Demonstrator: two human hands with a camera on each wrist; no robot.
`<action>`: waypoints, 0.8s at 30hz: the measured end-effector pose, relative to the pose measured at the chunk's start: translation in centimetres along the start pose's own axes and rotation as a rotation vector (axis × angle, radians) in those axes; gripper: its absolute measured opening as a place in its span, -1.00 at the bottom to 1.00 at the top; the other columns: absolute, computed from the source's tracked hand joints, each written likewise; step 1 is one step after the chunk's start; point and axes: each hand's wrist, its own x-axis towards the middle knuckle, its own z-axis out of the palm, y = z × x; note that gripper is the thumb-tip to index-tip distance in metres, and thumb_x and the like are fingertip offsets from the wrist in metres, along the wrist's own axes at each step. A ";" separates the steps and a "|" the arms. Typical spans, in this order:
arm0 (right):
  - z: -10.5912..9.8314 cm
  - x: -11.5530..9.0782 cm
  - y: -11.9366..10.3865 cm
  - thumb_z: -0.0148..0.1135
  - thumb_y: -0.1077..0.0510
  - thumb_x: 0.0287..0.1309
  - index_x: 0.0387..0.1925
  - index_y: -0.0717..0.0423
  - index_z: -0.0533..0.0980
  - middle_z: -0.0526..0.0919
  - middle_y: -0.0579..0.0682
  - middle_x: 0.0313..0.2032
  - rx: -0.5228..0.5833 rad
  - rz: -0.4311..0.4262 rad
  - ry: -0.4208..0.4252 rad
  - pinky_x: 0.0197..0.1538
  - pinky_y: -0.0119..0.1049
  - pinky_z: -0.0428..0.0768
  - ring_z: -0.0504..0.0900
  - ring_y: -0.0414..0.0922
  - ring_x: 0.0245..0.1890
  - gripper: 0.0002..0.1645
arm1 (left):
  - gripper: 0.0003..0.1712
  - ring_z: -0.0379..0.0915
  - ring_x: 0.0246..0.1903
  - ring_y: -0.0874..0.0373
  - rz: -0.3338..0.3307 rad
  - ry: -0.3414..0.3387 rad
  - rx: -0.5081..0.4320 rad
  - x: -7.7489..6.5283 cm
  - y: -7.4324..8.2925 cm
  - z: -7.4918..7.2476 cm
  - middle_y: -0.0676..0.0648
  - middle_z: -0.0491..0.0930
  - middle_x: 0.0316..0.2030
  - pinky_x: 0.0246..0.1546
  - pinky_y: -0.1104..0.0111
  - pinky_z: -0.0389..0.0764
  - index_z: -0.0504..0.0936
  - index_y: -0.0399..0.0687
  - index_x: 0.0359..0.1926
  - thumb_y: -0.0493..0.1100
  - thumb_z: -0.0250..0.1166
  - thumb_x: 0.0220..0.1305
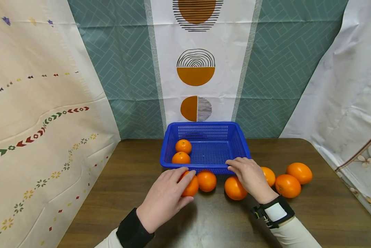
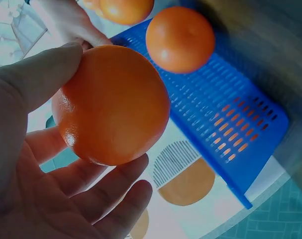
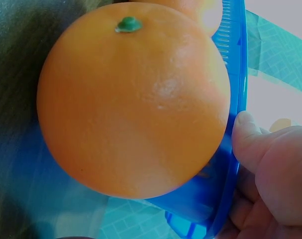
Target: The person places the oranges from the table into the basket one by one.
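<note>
My left hand (image 1: 169, 194) grips an orange (image 2: 113, 107) at the basket's front left, thumb on one side and fingers round the other. Next to it another orange (image 1: 207, 181) sits on the table against the front of the blue plastic basket (image 1: 239, 146). My right hand (image 1: 248, 174) holds the basket's front rim near the right corner, its thumb (image 3: 248, 132) at the rim and its fingers partly hidden behind it. Beneath that hand lies an orange (image 3: 133, 104) with a green stem nub. Two oranges, one behind the other (image 1: 183, 146), lie inside the basket on the left.
To the right of my right hand, several oranges (image 1: 288, 186) stand grouped on the brown wooden table (image 1: 135, 158). Patterned cloth (image 1: 132, 69) hangs behind the table and along both sides.
</note>
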 end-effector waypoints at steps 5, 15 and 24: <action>0.1 0.0 0.0 0.43 0.19 0.48 0.13 0.15 0.77 0.83 0.02 -0.12 -0.007 -0.005 0.002 0.11 0.14 0.73 0.78 0.08 -0.09 -0.73 | -0.13 0.64 0.15 -0.08 0.009 0.026 0.001 0.7 -0.2 -0.5 -0.17 0.62 0.26 0.32 0.02 0.61 0.56 -0.02 0.46 0.15 0.69 0.25; 0.1 0.0 0.1 0.44 0.20 0.47 0.13 0.15 0.78 0.84 0.02 -0.12 -0.011 -0.002 0.002 0.10 0.14 0.73 0.79 0.08 -0.09 -0.73 | -0.16 0.62 0.20 -0.11 0.007 0.035 0.002 2.5 -0.6 -1.3 -0.19 0.63 0.28 0.36 0.00 0.58 0.56 -0.04 0.47 0.15 0.65 0.31; 0.1 0.0 0.0 0.44 0.20 0.47 0.13 0.14 0.78 0.84 0.03 -0.10 -0.009 0.011 -0.005 0.12 0.15 0.73 0.79 0.08 -0.07 -0.73 | -0.17 0.62 0.19 -0.12 0.020 0.051 0.015 4.0 -1.1 -1.4 -0.19 0.64 0.25 0.32 0.02 0.60 0.56 -0.06 0.47 0.14 0.64 0.32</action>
